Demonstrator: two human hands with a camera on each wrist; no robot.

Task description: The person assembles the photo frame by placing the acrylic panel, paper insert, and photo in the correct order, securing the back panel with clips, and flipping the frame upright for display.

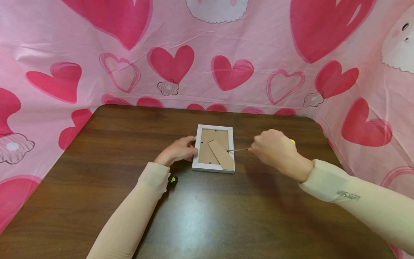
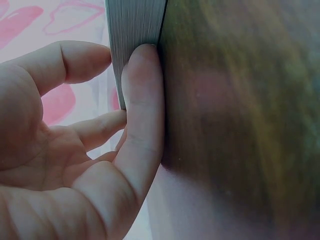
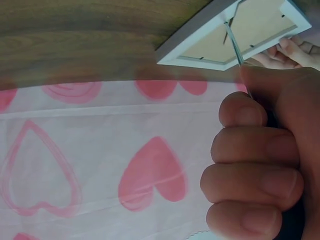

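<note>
Two hands work a white picture frame (image 1: 214, 148) lying face down mid-table (image 1: 129, 144).

The screwdriver (image 1: 238, 149) handle is hidden in the right hand's (image 1: 275, 149) curled fingers (image 3: 255, 182); its tip meets the frame's 3 o'clock edge. Only the left wrist view shows the left hand (image 1: 179, 149) with straight fingertips (image 2: 142, 65) pressing the 9 o'clock edge.

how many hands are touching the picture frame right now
1. The left hand rests its fingers against the picture frame's left edge. The right hand grips a screwdriver reaching the frame's right side.
</note>
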